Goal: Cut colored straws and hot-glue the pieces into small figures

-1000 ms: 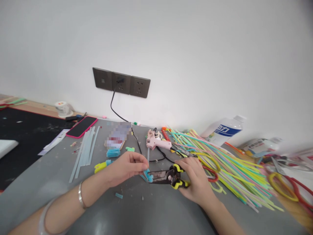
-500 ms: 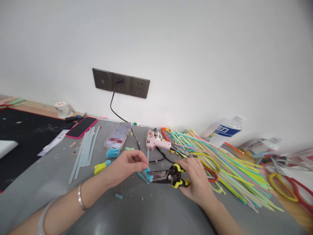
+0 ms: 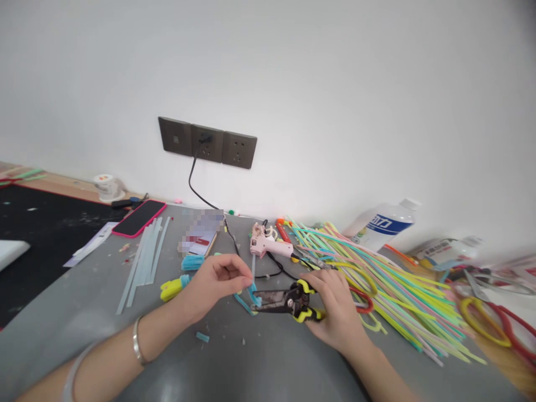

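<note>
Between thumb and fingertips, my left hand (image 3: 224,279) pinches a blue pipe cleaner (image 3: 243,303) whose bent end hangs below the fingers. Its lower part is at the jaws of the wire strippers (image 3: 288,300), which have black and yellow handles. My right hand (image 3: 335,307) is wrapped around those handles, with the fingertips partly hidden. Left of my left hand lie a bundle of blue pipe-cleaner pieces (image 3: 193,262) and a yellow piece with a blue part (image 3: 171,288). A short blue scrap (image 3: 202,337) lies in front, on the grey mat.
A pink glue gun (image 3: 272,245) with a black cord lies behind my hands. Clear glue sticks (image 3: 144,262) and a pink-edged phone (image 3: 140,218) are at left. Many-coloured pipe cleaners (image 3: 402,296), a white bottle (image 3: 385,224) and scissors (image 3: 486,321) occupy the right.
The blue pipe cleaner at the jaws has shifted; a loop of it now hangs lower and more spread out. Both hands stay almost in place.
</note>
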A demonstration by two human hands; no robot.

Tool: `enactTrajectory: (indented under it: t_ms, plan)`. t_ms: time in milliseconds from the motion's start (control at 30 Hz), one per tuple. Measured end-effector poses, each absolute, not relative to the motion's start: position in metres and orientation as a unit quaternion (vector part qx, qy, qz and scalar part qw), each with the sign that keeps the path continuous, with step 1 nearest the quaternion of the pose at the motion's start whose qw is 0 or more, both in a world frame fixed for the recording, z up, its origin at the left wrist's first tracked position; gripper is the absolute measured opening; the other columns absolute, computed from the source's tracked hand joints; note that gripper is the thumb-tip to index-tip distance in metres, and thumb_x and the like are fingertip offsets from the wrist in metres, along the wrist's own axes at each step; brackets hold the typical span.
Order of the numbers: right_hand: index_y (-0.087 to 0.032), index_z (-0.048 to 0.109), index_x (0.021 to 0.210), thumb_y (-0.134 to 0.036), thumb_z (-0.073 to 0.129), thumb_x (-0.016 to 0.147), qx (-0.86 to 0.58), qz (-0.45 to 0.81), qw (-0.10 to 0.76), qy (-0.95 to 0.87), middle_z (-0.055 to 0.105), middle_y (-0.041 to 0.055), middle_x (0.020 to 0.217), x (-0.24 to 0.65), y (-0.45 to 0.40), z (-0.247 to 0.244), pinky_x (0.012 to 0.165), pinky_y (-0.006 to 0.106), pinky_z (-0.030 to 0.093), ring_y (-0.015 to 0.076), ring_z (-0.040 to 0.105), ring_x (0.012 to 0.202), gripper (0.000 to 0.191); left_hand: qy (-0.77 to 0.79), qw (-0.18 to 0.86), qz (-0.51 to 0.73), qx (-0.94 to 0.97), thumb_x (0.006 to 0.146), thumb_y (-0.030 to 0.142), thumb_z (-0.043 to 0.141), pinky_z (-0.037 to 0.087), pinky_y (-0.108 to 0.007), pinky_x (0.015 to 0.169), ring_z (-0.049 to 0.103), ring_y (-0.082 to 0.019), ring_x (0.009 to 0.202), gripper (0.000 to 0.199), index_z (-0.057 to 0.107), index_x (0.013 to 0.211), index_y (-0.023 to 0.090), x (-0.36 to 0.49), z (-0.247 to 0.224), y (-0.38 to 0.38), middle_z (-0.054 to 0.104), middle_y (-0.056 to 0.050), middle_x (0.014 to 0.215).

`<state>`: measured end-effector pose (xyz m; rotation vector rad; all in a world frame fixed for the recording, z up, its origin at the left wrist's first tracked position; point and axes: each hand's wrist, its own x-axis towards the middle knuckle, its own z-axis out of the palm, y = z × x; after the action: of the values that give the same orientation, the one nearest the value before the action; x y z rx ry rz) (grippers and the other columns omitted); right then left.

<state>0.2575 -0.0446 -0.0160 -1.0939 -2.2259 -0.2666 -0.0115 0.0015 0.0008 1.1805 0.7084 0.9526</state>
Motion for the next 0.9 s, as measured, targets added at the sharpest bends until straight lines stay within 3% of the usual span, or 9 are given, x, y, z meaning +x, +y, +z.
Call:
enactTrajectory:
  t_ms: [367,900]
  plan:
    - [-0.018,0.049,0.122,-0.012,0.054,0.072,-0.414,-0.111,0.318,-0.846,0.06,0.0104,0.097,0.2581,-0.0441,-0.0158,0.075,0.042,0.041,0.0283,0.057,0.087,0.05,0.345,0.695,0.396,0.491,0.065,0.031,0.084,0.041,-0.021,0.058,0.051,-0.009,0.059,0.022,0.069,0.068,0.015,-0.0094,0.0067,0.0013,0.062,0.001,0.064]
    - [-0.017,0.051,0.116,-0.011,0.054,0.075,-0.4,-0.113,0.323,-0.851,0.061,0.0094,0.093,0.2568,-0.0433,-0.0147,0.072,0.038,0.04,0.0252,0.057,0.081,0.042,0.35,0.761,0.354,0.417,0.055,0.039,0.092,0.047,-0.019,0.055,0.056,-0.007,0.053,0.036,0.07,0.065,0.012,-0.0071,0.0113,-0.0005,0.063,0.002,0.059]
